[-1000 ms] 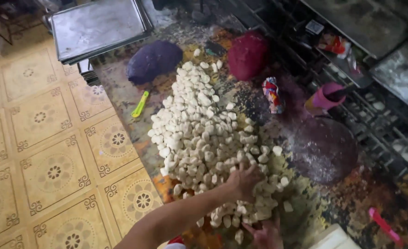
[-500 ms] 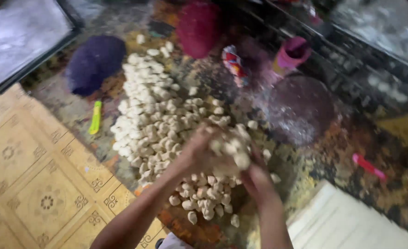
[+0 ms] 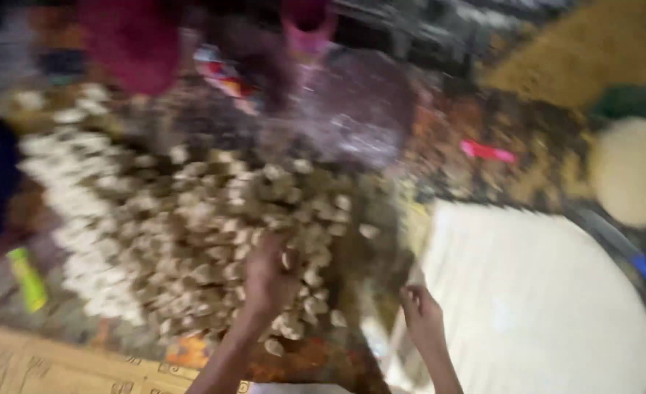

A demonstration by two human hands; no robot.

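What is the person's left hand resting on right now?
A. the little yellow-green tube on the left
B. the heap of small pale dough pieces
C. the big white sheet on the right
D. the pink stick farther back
B: the left hand lies on the near edge of the heap of small pale dough pieces, while the right hand is at the edge of the big white sheet.

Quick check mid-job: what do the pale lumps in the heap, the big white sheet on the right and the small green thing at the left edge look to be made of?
The pale lumps look like soft, matte dough, irregular and pinched, though blur hides detail. The left hand rests among them. The white sheet looks like smooth paper or thin plastic, flat and creaseless; the right hand touches its edge. The green thing looks like glossy plastic, brightly coloured.
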